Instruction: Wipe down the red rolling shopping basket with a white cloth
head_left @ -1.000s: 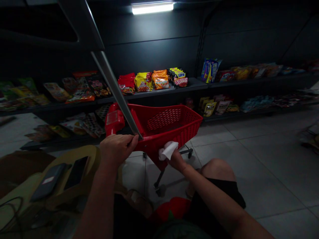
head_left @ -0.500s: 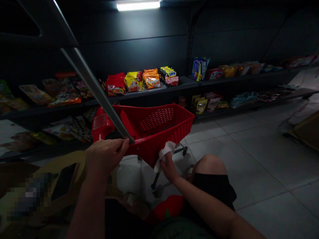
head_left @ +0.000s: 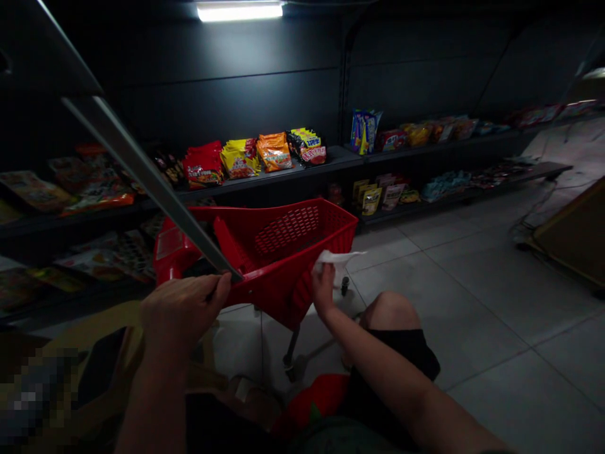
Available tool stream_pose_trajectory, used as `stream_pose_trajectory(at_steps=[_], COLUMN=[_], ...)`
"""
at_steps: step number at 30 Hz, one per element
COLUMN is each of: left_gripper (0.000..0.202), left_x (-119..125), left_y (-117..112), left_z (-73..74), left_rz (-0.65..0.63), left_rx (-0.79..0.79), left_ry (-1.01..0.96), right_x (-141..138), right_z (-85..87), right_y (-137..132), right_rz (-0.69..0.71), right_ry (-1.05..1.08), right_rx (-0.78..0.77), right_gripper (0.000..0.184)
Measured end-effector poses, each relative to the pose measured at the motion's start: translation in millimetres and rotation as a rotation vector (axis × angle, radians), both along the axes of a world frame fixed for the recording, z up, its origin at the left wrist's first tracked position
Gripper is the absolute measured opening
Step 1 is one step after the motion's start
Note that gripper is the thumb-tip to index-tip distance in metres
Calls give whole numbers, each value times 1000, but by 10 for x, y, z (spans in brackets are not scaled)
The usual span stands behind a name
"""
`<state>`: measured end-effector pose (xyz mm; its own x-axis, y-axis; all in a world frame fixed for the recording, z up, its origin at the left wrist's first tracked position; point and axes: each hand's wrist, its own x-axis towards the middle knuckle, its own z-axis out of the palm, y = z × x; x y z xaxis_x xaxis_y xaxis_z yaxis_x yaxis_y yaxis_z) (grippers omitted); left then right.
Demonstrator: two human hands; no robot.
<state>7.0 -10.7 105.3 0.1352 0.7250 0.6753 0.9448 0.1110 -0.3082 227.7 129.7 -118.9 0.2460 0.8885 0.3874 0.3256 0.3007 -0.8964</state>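
A red plastic shopping cart [head_left: 283,284] stands in front of me, its slotted basket pointing right. My left hand [head_left: 182,309] is closed on the cart's near edge, beside the foot of a slanting metal pole [head_left: 151,183]. The exact part under the fingers is hidden. Against the outer side of the basket, my right hand [head_left: 324,287] holds a crumpled white cloth [head_left: 333,258], with one corner sticking out to the right. A cart wheel [head_left: 345,285] shows below the cloth.
Behind the cart, dark shelves [head_left: 335,156] carry several snack packets [head_left: 275,152]. A yellowish stool-like surface [head_left: 118,318] with a dark phone [head_left: 101,366] is at lower left. A brown box-like object [head_left: 571,233] stands on the tiled floor [head_left: 477,277] at right.
My right hand has moved the cloth up and toward the front of the basket side; the cloth's corner now flares out. My left hand keeps its grip. The view has turned slightly right.
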Motion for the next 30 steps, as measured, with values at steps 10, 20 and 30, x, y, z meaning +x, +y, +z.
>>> stream_pose_trajectory(at_steps=[10, 20, 30], left_gripper=[43, 42, 44], left_x=[-32, 26, -8], left_y=[-35, -64, -64], left_z=[30, 39, 52], left_rz=[-5, -26, 9], left_rx=[-41, -19, -27], left_ry=[-34, 16, 23], right_x=[553, -178, 692], right_z=[271, -62, -62], right_y=[-253, 22, 870], right_rz=[1003, -3, -277], right_ry=[-130, 179, 300], right_rx=[-103, -35, 23], right_gripper=[36, 64, 62])
